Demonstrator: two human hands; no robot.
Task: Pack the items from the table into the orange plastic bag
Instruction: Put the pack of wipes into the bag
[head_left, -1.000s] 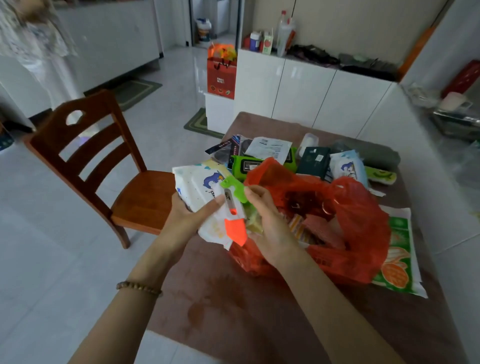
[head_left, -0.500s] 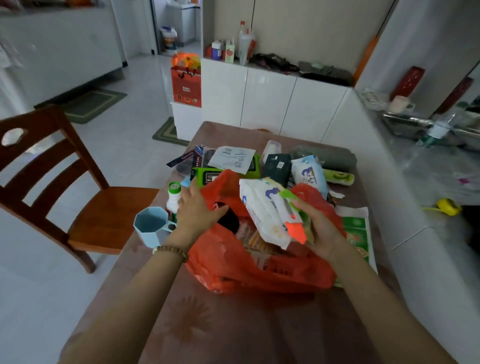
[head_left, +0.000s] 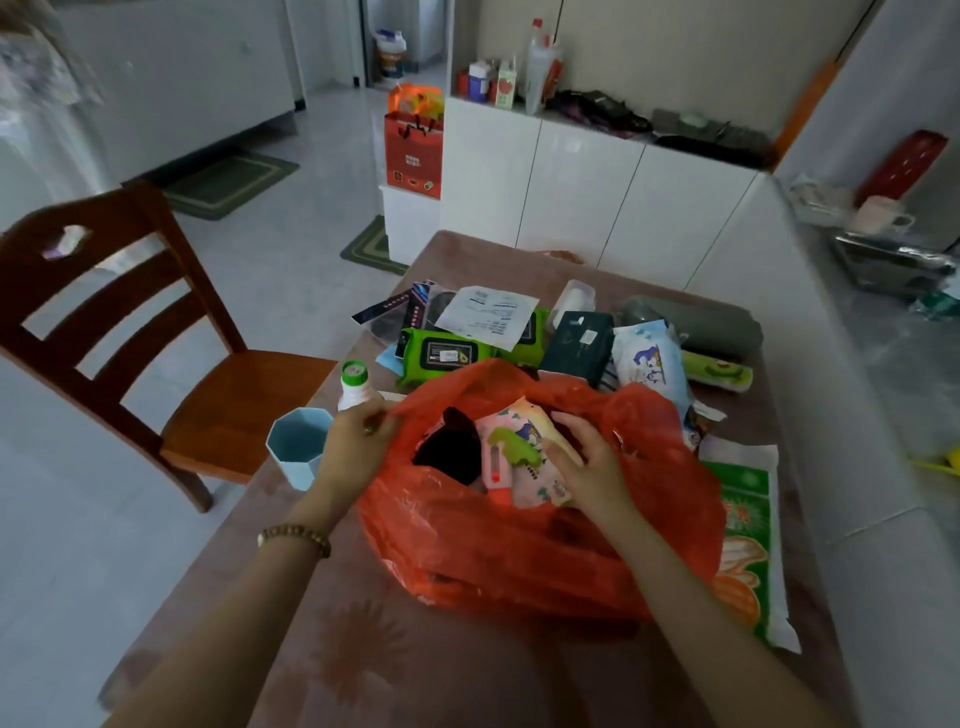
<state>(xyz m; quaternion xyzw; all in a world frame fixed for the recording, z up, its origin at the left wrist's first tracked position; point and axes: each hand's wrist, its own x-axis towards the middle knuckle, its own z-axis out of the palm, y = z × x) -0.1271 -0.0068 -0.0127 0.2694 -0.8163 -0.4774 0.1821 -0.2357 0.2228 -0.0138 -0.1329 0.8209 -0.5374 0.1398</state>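
Head view: the bag (head_left: 519, 545) sits in the middle of the table (head_left: 363, 649), mouth up, already bulging. The left hand (head_left: 358, 441) pinches the left rim and pulls it outward. The right hand (head_left: 587, 467) is inside the mouth, fingers loosely curled over the right edge of a white pack (head_left: 524, 441), which lies on top of the load with a green-and-pink tool (head_left: 501, 457) against it, beside a dark lump (head_left: 452, 447). To finish well, I would hold the rim wide and taut and slide the pack flat and down rather than leave it perched, since the thin plastic may snag on the tool's tip. Much is left to pack behind the bag: green wipes (head_left: 447, 353) under a paper slip (head_left: 488, 312), a dark box (head_left: 579, 340), a second pack (head_left: 649, 358), a tube (head_left: 717, 369). A bottle (head_left: 356, 384) and cup (head_left: 298, 447) stand just beside the left hand, easy to knock over. A green-white sack (head_left: 748, 545) lies partly under the bag's right side.
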